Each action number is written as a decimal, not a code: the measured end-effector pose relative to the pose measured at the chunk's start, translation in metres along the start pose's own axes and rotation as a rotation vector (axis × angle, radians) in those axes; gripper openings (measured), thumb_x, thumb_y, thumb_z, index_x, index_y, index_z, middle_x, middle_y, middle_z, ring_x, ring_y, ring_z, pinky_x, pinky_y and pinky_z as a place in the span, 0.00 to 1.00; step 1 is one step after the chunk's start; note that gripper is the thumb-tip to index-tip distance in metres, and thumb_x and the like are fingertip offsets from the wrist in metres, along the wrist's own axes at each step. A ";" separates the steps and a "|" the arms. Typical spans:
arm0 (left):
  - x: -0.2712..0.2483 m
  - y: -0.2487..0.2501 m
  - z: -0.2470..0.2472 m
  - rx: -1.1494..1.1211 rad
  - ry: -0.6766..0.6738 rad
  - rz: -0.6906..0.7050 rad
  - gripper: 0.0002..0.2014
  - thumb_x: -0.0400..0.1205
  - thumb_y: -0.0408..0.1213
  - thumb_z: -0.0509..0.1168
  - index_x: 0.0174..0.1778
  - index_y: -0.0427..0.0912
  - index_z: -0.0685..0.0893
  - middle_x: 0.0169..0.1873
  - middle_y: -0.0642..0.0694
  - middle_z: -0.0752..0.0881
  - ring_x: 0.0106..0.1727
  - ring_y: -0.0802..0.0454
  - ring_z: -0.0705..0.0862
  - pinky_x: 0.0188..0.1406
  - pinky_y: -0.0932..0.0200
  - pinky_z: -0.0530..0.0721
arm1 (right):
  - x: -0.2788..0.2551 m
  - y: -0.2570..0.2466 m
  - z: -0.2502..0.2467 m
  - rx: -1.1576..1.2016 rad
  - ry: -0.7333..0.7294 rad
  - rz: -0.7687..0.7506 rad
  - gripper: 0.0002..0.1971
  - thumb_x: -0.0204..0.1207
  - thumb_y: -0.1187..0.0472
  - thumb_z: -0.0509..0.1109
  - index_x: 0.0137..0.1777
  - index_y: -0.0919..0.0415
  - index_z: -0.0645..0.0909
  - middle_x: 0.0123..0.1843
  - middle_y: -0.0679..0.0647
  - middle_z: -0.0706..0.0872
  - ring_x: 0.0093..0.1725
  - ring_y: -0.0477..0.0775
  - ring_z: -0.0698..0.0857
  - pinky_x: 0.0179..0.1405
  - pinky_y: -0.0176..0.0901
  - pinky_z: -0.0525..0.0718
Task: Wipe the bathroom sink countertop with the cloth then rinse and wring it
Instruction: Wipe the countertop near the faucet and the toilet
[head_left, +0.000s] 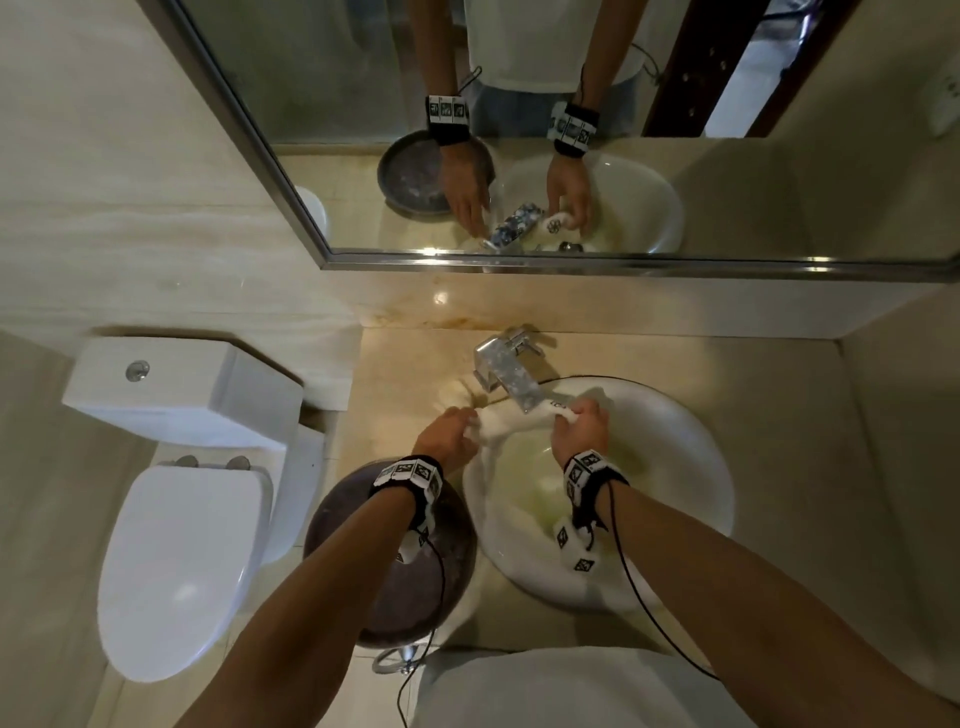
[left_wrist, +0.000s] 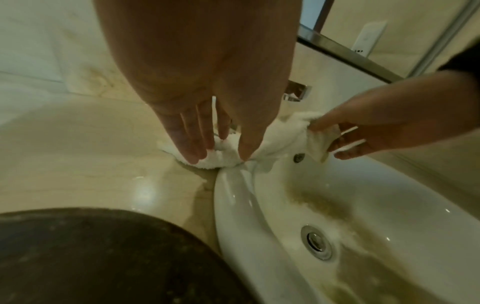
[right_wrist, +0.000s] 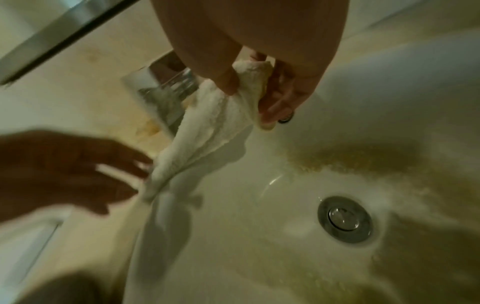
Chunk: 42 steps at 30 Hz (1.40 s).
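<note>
A white cloth (head_left: 511, 421) (left_wrist: 280, 133) (right_wrist: 207, 131) is stretched over the left rim of the white sink (head_left: 701, 467) (left_wrist: 228, 195), just under the chrome faucet (head_left: 506, 371). My left hand (head_left: 447, 431) (left_wrist: 221, 152) pinches its bunched left end between thumb and fingers, where the rim meets the beige countertop (head_left: 405, 374) (left_wrist: 103, 144). My right hand (head_left: 579, 421) (right_wrist: 246, 96) pinches the other end over the basin, near the overflow hole. No running water is visible.
A dark round bowl (head_left: 410, 597) (left_wrist: 103, 257) sits on the counter at the sink's left, under my left forearm. The basin has brownish stains around the drain (left_wrist: 315, 242) (right_wrist: 344, 219). A toilet (head_left: 182, 545) stands left of the counter, and a mirror (head_left: 519, 130) hangs behind it.
</note>
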<state>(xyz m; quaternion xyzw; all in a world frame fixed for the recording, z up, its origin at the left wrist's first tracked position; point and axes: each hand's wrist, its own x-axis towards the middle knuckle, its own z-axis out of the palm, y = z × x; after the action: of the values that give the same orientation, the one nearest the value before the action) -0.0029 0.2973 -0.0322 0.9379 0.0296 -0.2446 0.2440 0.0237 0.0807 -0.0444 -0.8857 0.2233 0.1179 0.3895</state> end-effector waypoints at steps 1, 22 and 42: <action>0.001 0.004 0.004 -0.004 -0.021 0.016 0.26 0.81 0.37 0.68 0.77 0.45 0.74 0.72 0.41 0.78 0.69 0.41 0.80 0.65 0.51 0.78 | 0.009 -0.001 -0.004 0.076 0.007 0.047 0.10 0.80 0.64 0.70 0.59 0.63 0.76 0.67 0.62 0.77 0.54 0.62 0.83 0.52 0.44 0.80; 0.058 0.079 0.013 0.249 -0.078 0.140 0.23 0.86 0.32 0.57 0.78 0.50 0.77 0.71 0.41 0.82 0.69 0.40 0.81 0.67 0.53 0.79 | 0.135 -0.006 -0.052 0.216 -0.018 0.096 0.14 0.76 0.66 0.74 0.61 0.58 0.84 0.59 0.57 0.86 0.56 0.61 0.86 0.59 0.51 0.87; 0.072 -0.017 -0.051 -0.125 0.275 0.049 0.16 0.82 0.28 0.58 0.59 0.48 0.84 0.57 0.51 0.89 0.54 0.52 0.87 0.55 0.50 0.87 | 0.134 -0.093 -0.006 0.288 -0.729 0.037 0.21 0.87 0.68 0.60 0.69 0.45 0.84 0.52 0.54 0.88 0.34 0.47 0.87 0.29 0.38 0.85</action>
<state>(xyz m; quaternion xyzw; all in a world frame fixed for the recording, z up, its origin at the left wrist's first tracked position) 0.0803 0.3317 -0.0346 0.9461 0.0548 -0.1054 0.3014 0.1867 0.0909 -0.0320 -0.7179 0.1006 0.3992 0.5614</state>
